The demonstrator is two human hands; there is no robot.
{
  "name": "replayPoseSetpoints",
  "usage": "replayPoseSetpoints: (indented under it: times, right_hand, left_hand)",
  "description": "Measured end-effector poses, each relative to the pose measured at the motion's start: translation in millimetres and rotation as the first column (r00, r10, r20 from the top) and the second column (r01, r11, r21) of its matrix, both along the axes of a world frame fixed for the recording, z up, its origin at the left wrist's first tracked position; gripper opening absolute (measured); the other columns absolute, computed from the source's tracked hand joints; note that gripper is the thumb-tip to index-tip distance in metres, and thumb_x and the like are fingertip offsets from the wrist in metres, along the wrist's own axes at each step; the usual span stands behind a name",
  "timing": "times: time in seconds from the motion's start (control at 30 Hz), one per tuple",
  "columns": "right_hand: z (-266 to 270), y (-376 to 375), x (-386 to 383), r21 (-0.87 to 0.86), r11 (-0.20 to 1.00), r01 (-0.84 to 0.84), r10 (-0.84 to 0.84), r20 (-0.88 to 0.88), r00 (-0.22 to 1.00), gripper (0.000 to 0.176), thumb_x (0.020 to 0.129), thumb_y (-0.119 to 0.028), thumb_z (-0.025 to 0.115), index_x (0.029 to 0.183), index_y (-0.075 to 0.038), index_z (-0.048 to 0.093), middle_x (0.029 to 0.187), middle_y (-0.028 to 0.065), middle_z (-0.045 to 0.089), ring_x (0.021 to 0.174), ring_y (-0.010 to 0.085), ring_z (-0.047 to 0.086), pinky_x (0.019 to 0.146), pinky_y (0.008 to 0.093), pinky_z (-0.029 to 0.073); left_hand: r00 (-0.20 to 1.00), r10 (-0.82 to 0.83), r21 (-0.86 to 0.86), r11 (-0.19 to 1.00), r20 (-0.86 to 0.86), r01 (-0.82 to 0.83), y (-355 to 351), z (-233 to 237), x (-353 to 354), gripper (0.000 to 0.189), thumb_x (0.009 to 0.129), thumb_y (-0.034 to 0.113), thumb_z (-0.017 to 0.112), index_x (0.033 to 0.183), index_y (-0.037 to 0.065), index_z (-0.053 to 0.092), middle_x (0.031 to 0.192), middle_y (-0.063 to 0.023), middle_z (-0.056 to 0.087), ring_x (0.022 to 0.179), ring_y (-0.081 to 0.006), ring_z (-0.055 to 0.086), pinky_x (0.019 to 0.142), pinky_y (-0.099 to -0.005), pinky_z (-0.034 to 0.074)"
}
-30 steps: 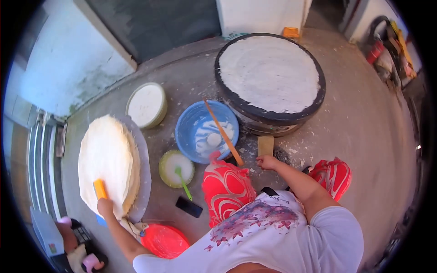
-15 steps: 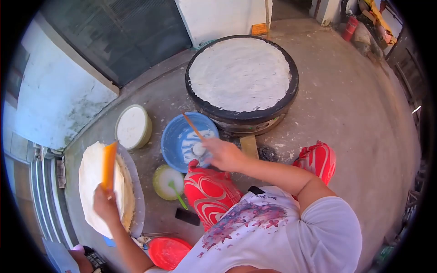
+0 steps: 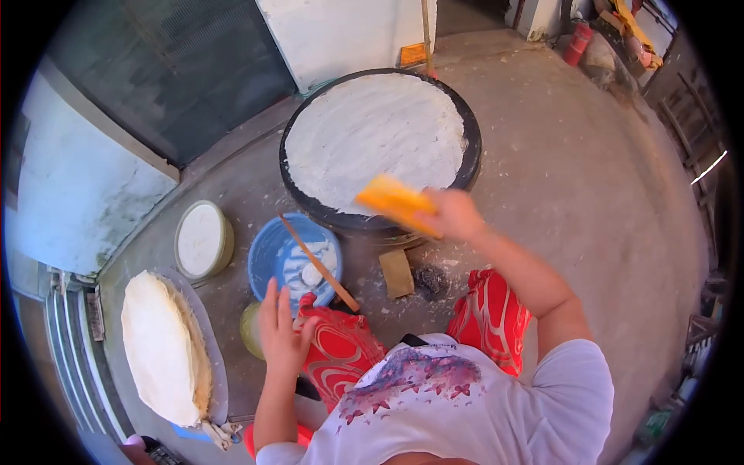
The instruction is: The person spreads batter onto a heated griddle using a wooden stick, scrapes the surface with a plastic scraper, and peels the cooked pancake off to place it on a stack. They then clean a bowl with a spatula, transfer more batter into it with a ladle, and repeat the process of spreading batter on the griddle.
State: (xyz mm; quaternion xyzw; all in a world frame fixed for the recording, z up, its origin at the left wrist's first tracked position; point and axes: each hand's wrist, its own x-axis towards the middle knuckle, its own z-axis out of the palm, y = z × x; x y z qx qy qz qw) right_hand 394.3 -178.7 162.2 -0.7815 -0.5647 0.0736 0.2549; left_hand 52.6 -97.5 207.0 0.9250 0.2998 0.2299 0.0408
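Observation:
My right hand (image 3: 457, 215) is closed round an orange scraper (image 3: 395, 203), held over the near edge of a round black griddle (image 3: 474, 147). A thin white layer of batter (image 3: 372, 132) covers most of the griddle. My left hand (image 3: 282, 329) has its fingers spread and holds nothing, just below a blue basin (image 3: 263, 256). White dough lies inside the basin, and a wooden stick (image 3: 316, 260) rests across it. On the left, a stack of pale flatbreads (image 3: 161, 341) sits on a grey round board (image 3: 219, 380).
A tub of white batter (image 3: 200, 240) stands left of the basin. My left hand partly covers a green bowl (image 3: 249, 329). A tan block (image 3: 397, 273) lies before the griddle. A red container (image 3: 305, 435) is partly hidden by my left arm. A red cylinder (image 3: 577, 44) stands at the back right.
The orange scraper has passed from my left hand to my right, now over the griddle. My right hand has let go of the stick. My left hand has moved from the flatbreads toward the basin.

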Motion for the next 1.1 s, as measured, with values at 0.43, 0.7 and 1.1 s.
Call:
replayPoseSetpoints:
  times: [0.43, 0.7, 1.1]
  right_hand:
    - [-50.4, 55.0, 248.9, -0.050, 0.733, 0.678, -0.680, -0.028, 0.733, 0.039, 0.066, -0.031, 0.061, 0.098, -0.008, 0.059, 0.091, 0.0140, 0.062, 0.086, 0.0276, 0.060, 0.073, 0.0377, 0.048]
    - [-57.3, 104.8, 286.5, -0.175, 0.689, 0.704, -0.706, 0.062, 0.706, 0.045, 0.069, -0.041, 0.062, 0.101, -0.010, 0.059, 0.101, 0.0115, 0.060, 0.094, 0.0267, 0.058, 0.077, 0.0374, 0.047]
    - [-27.0, 91.5, 261.0, -0.206, 0.576, 0.791, -0.784, 0.134, 0.606, 0.047, 0.068, -0.042, 0.064, 0.100, -0.009, 0.059, 0.097, 0.0122, 0.062, 0.091, 0.0274, 0.059, 0.075, 0.0379, 0.047]
  left_hand:
    - [0.940, 0.326, -0.288, 0.914, 0.100, -0.286, -41.3, -58.2, 28.5, 0.042, 0.081, 0.012, 0.049, 0.119, -0.004, 0.041, 0.130, -0.0236, 0.032, 0.115, -0.0382, 0.036, 0.094, -0.0419, 0.030]
    - [0.939, 0.332, -0.328, 0.900, 0.089, -0.287, -36.9, -64.6, 45.2, 0.039, 0.082, 0.013, 0.047, 0.116, -0.005, 0.043, 0.129, -0.0232, 0.032, 0.115, -0.0365, 0.037, 0.094, -0.0405, 0.031]
    - [0.943, 0.316, -0.328, 0.906, 0.106, -0.267, -36.3, -59.5, 42.2, 0.037, 0.081, 0.012, 0.047, 0.114, -0.006, 0.045, 0.128, -0.0235, 0.033, 0.112, -0.0356, 0.039, 0.092, -0.0401, 0.032]
